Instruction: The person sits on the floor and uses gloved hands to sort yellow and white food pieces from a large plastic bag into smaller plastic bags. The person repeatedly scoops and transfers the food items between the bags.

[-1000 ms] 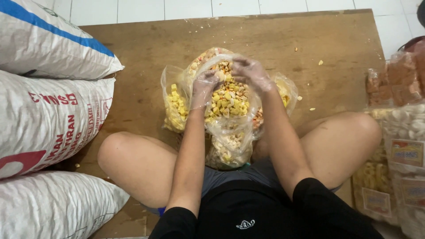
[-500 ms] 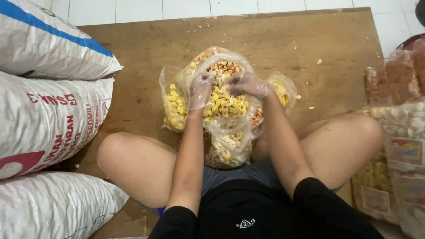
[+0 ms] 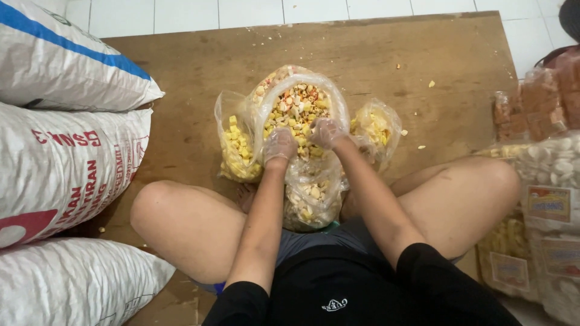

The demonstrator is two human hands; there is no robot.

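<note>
Head view: you sit cross-legged on a wooden board (image 3: 181, 72) laid over white floor tiles. Your left hand (image 3: 279, 145) and right hand (image 3: 327, 133), each in a thin clear glove, are closed on the near rim of an open clear plastic bag (image 3: 296, 105) filled with mixed yellow, white and red snack pieces. That bag stands in front of your knees, touching a bag of yellow pieces (image 3: 235, 148) on its left and another small bag (image 3: 374, 128) on its right. A fourth filled bag (image 3: 311, 202) rests between your legs. White woven sacks (image 3: 66, 163) are stacked at your left; packaged crackers (image 3: 547, 187) sit at your right
</note>
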